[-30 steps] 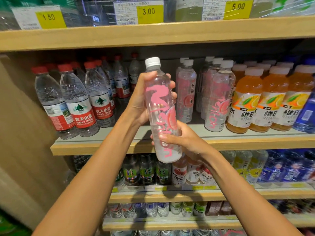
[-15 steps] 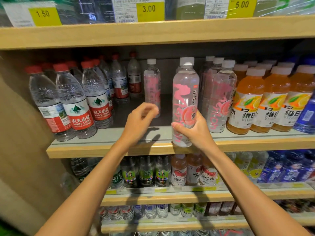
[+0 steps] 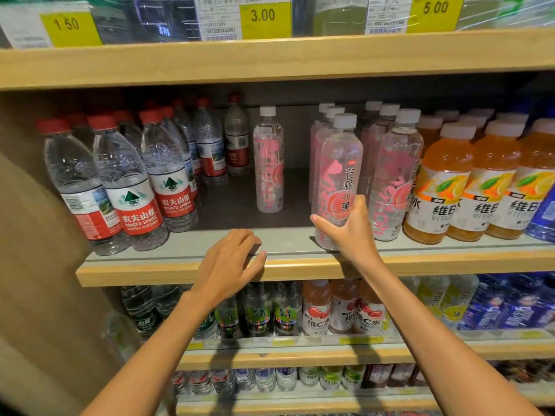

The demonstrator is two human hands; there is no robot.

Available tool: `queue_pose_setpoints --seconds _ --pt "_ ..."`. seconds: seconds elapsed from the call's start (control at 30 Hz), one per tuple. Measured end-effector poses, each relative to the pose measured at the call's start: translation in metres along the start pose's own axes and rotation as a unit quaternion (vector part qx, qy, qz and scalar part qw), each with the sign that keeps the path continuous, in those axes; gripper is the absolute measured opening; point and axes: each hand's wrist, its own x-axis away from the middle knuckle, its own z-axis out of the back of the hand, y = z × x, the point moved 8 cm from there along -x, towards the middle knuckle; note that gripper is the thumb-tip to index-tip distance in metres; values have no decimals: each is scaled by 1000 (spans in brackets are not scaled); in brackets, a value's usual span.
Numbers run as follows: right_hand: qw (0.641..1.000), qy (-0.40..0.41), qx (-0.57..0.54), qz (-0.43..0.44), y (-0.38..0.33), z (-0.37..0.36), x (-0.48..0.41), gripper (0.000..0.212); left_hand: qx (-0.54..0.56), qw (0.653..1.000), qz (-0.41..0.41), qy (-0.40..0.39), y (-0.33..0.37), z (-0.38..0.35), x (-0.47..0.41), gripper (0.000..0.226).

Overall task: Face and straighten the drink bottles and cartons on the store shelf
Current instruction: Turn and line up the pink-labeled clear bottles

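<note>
Clear ribbed-free cylindrical plastic bottle (image 3: 338,181), pink-printed, gripped low by right hand (image 3: 350,232).

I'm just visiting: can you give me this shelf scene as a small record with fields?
right hand: grips pink-label bottle near its base, upright at the front
left hand: rests on shelf lip, holding nothing
lone bottle: same pink kind, standing further back in the gap
left neighbours: red-capped water bottles
right neighbours: orange drink bottles
</note>
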Motion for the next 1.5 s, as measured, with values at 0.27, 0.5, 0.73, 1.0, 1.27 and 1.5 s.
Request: queue_pose_setpoints --seconds 0.27,0.5,0.73,1.0,1.27,1.5 --pt "999 37 8 25 0 5 0 54 10 1000 6 0 -3 -1 0 48" --pt "999 34 13 9 -8 10 13 61 13 1000 10 -2 -2 1 1 52" --pt "978 123 36 164 -63 8 60 38 -35 999 -30 -19 1 4 -1 50" --pt "999 -34 -14 13 -50 -99 -20 37 -57 997 -48 14 -2 10 -2 42" --pt "990 -71 -42 -113 4 -156 -82 80 -56 997 -30 47 -6 12 1 40" --pt "984 -78 -76 -141 2 -151 -76 65 -60 997 -30 48 -7 10 1 40"
